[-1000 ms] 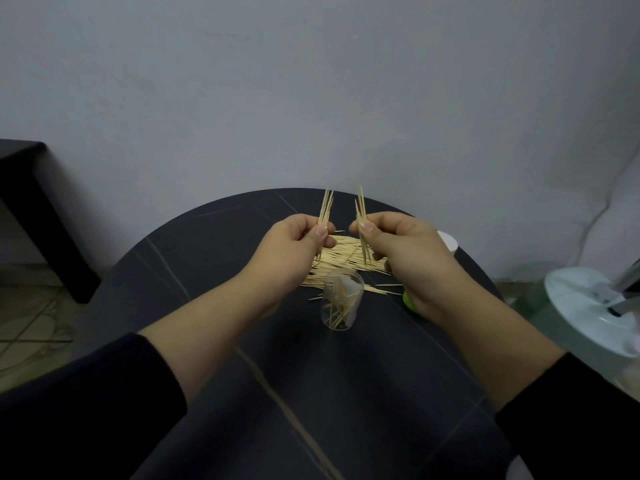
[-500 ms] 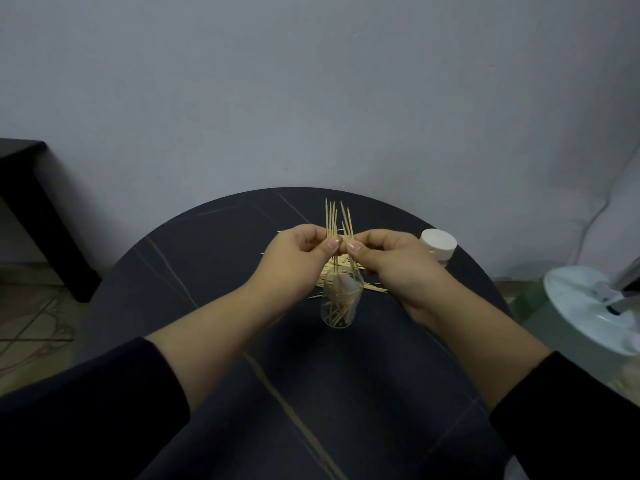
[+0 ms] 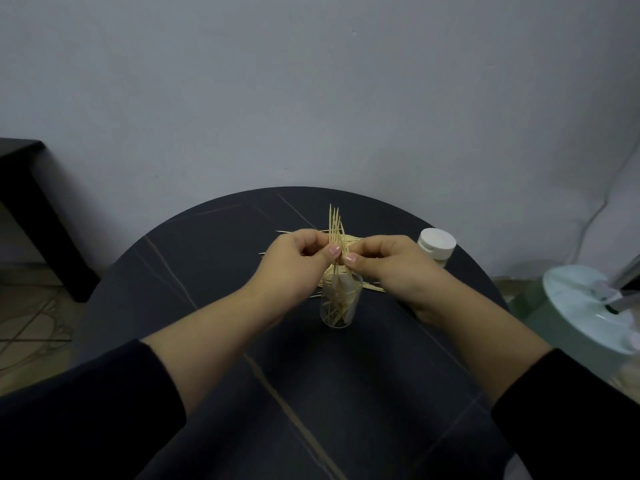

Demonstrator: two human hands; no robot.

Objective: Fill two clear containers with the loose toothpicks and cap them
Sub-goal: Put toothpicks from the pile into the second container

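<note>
Above the open clear container (image 3: 341, 303) at the centre of the dark round table (image 3: 207, 271), left hand (image 3: 294, 258) and right hand (image 3: 388, 261) together pinch an upright toothpick bundle (image 3: 335, 226), tips up. Loose toothpicks (image 3: 327, 276) lie at 12 o'clock behind that container. White-capped container (image 3: 436, 245) stands at 2 o'clock.

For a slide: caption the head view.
Left hand and right hand pinch a toothpick bundle over the clear container on a dark table.

Plain grey wall (image 3: 311, 81), round dark veined table (image 3: 207, 258), black side table (image 3: 20, 174) at left, patterned floor tiles (image 3: 31, 323)
</note>
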